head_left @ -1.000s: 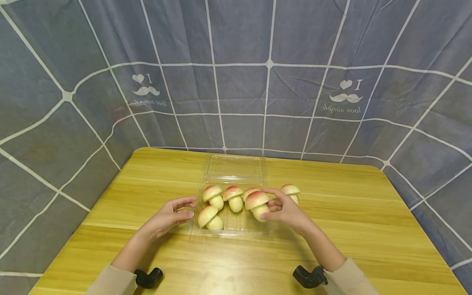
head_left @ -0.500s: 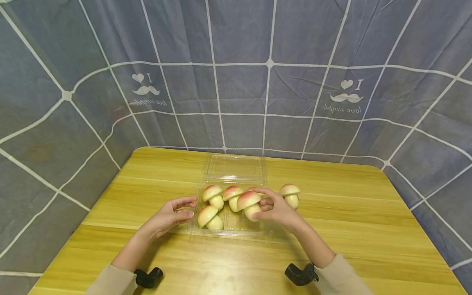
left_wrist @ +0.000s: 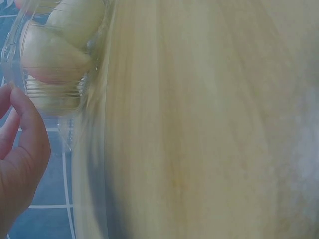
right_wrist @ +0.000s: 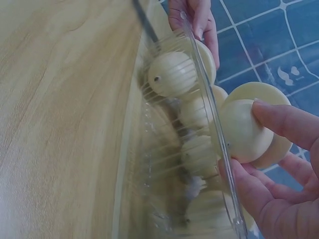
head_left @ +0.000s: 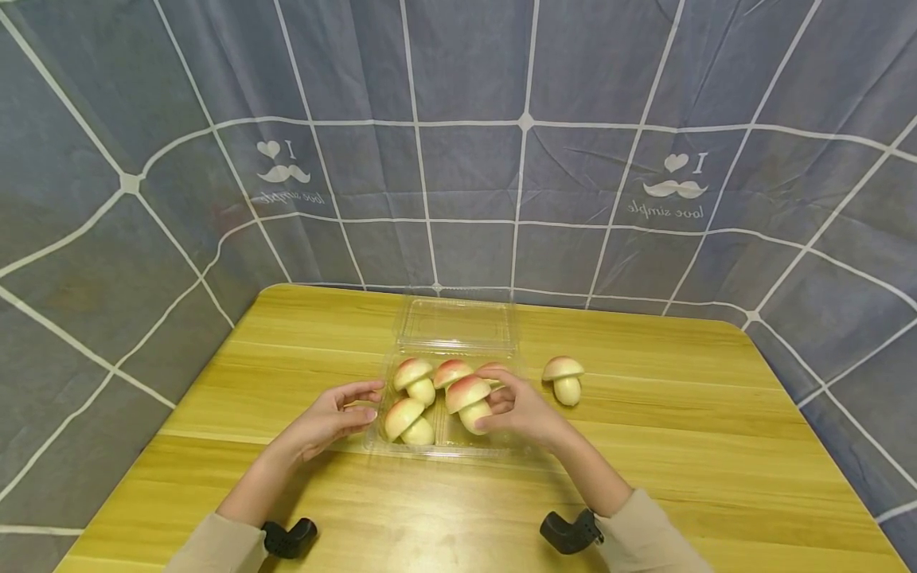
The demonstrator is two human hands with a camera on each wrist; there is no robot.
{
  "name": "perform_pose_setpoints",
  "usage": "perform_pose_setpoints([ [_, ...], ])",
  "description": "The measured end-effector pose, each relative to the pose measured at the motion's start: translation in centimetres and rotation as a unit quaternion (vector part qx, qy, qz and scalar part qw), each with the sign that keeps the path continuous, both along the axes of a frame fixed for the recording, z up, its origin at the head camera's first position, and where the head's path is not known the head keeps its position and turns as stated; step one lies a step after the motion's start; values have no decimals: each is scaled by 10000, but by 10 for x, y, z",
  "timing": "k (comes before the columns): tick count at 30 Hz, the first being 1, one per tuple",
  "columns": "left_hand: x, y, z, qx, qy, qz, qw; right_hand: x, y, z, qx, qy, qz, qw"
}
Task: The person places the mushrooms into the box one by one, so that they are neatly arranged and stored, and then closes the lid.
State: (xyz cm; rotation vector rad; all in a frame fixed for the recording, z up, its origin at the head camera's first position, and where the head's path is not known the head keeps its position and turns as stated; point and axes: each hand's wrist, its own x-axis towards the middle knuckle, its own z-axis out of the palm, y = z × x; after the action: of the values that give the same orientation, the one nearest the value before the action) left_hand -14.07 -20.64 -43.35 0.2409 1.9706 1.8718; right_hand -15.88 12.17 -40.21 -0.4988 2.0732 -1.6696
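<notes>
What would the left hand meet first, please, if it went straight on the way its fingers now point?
The left hand would most likely meet the side of the clear plastic container, with a mushroom-shaped piece just behind; whether hand and container touch now is unclear.

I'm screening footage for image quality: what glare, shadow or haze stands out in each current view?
Head: bright glare on the table, low centre; left wrist: hazy, with a dark shadow strip near the left hand; right wrist: also hazy, with pale glare at the picture's lower left.
</notes>
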Motion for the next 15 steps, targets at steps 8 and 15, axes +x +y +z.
perform_pose_setpoints([
  [8, -1, 0, 0, -28, 18, 6, 10000, 0, -6, -3, 92, 66, 94, 9999],
  [15, 0, 0, 1, -12, 35, -16, 10000, 2, -12, -5, 71, -63, 148, 9998],
])
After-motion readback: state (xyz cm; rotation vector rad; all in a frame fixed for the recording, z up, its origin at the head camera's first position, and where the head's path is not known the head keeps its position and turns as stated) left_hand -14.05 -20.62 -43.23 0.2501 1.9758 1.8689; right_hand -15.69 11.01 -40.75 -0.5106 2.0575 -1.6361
